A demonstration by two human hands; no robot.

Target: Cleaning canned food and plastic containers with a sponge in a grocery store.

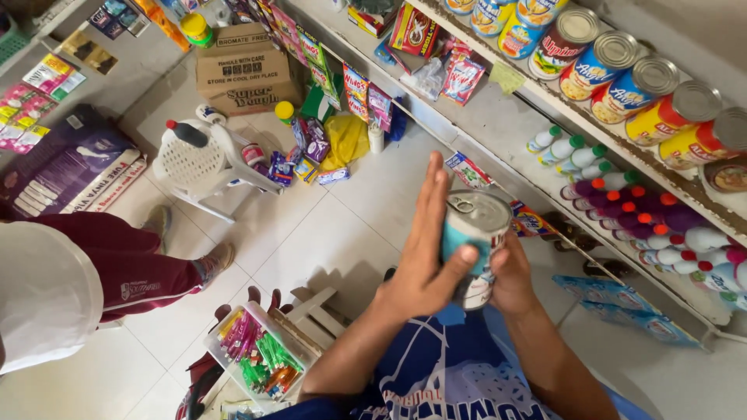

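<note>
I hold a tin can (476, 225) with a teal-and-white label and a silver pull-tab lid in front of me, above the tiled floor. My left hand (424, 257) lies flat against its left side, fingers stretched upward and thumb pressed across the label. My right hand (510, 276) cups the can from the right and from underneath; most of that hand is hidden behind the can.
A shelf (537, 89) at the right carries large tins (622, 66) and rows of small capped bottles (622, 194). A white plastic chair (204, 159), cardboard boxes (245, 70) and snack packets stand on the floor. Another person in maroon trousers (132, 268) stands at left. A clear box of coloured sachets (257, 354) sits below me.
</note>
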